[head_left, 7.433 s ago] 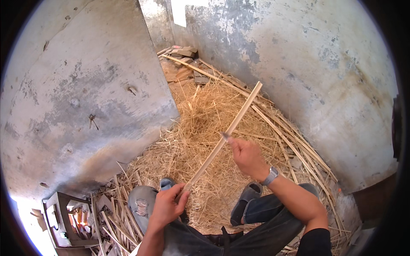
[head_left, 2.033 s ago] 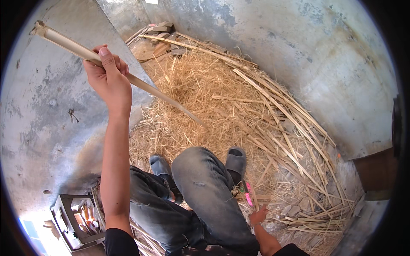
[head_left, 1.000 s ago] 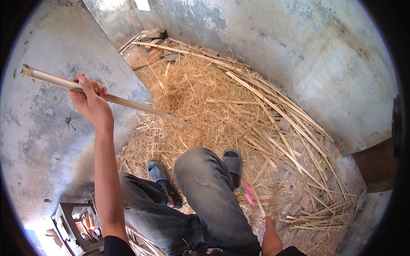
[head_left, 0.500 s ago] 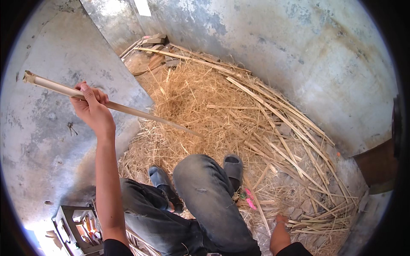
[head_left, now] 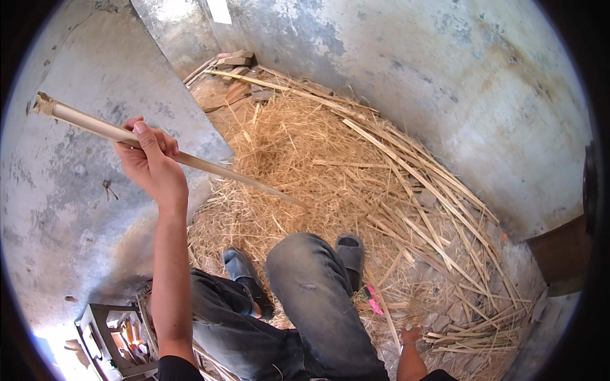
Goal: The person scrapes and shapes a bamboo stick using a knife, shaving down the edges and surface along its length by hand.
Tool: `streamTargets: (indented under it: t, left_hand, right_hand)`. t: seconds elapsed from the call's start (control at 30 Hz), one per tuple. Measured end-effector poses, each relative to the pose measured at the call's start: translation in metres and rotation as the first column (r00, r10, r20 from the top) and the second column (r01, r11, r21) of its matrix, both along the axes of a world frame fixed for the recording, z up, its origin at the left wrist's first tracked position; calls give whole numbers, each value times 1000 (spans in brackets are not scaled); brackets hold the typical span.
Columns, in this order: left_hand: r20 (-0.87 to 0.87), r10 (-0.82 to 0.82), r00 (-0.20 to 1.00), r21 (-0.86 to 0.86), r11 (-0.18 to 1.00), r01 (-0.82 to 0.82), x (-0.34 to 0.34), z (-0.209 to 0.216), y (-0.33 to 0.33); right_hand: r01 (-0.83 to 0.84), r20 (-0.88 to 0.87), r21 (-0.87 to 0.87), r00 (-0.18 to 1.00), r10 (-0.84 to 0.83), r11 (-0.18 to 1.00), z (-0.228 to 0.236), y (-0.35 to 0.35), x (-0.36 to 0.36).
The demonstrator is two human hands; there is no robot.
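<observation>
My left hand (head_left: pixel 150 155) is closed round a long, pale bamboo strip (head_left: pixel 222 171), near its thicker end. That end, with a rough joint, points up to the left. The strip slants down to the right, its thin end over the straw-like shavings (head_left: pixel 286 140) on the floor. Low on the right, my right hand (head_left: pixel 412 335) reaches down beside a bundle of split bamboo strips (head_left: pixel 476 340). Its fingers look apart and nothing shows in them, though it is small in view. A thin strip (head_left: pixel 386 311) lies just left of it.
More long strips (head_left: pixel 438 184) lie along the curved wall (head_left: pixel 495 108). Bricks (head_left: pixel 235 60) are stacked in the far corner. My slippered feet (head_left: pixel 349 254) stand among the shavings, with a pink item (head_left: pixel 375 301) nearby. A dark frame (head_left: pixel 105 343) stands at lower left.
My left hand has shifted slightly right and down with the bamboo strip. My right hand has moved a little left and down, away from the bundle's ends, and its fingers look more spread.
</observation>
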State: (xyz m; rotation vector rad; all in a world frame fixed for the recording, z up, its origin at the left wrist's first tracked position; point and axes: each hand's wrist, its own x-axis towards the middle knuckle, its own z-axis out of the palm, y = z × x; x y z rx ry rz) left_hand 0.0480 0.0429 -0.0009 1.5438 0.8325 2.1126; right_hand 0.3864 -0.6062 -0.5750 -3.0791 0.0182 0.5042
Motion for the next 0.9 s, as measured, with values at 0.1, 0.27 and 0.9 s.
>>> streamTargets:
  t: [0.1, 0.27, 0.9]
  left_hand:
    - [-5, -26, 1000, 25, 999, 26, -3, 3, -4]
    - [39, -51, 998, 14, 999, 50, -20, -10, 4]
    - [33, -74, 997, 6, 997, 74, 0, -2, 7]
  right_hand:
    - [218, -254, 301, 957, -142, 928, 5, -2, -6]
    - [280, -321, 270, 928, -188, 921, -8, 2, 21]
    - [-694, -45, 129, 710, 703, 708, 86, 194, -117]
